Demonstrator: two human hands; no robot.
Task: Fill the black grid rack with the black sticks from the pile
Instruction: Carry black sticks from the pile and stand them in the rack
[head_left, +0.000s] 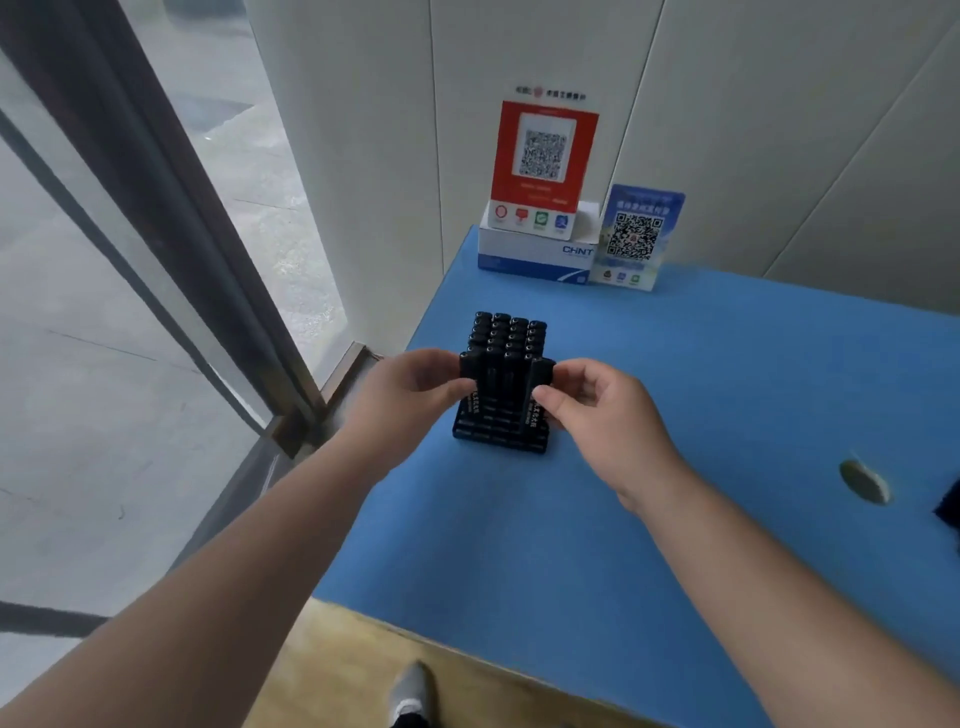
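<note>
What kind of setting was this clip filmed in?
Probably a small shop counter: a red QR payment sign and a blue QR payment card stand on a blue counter beside a glass shopfront looking onto pavement.

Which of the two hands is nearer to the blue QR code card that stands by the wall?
Right. The right hand is at the rack's right side, below the blue card. The left hand is at the rack's left side, farther from the card.

Soft daylight from left window (156, 312); slight blur; edges warped.
</note>
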